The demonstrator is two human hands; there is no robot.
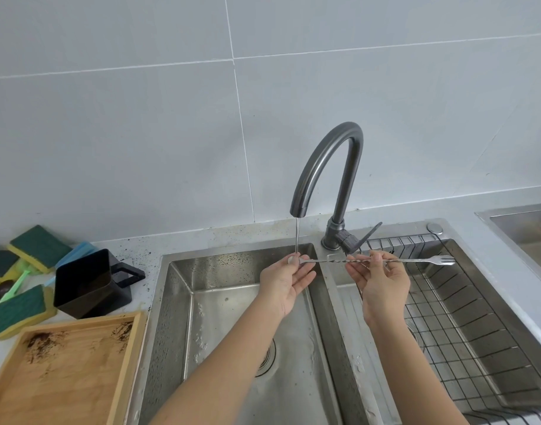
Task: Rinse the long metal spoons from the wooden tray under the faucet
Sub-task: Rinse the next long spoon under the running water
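Note:
A long metal spoon (333, 260) with a twisted shaft and a small fork at its right end lies level above the sink divider. My left hand (286, 279) pinches its bowl end right under the thin water stream from the dark faucet (327, 167). My right hand (382, 279) grips the shaft further right, above the right basin. The wooden tray (126, 360) sits at the bottom left with dark stains and no spoons visible on it.
The left steel basin (183, 302) is wet, with a drain near my left forearm. A wire rack (465, 326) fills the right basin. A black square cup (88, 283) and several green sponges (33, 246) lie on the counter at left.

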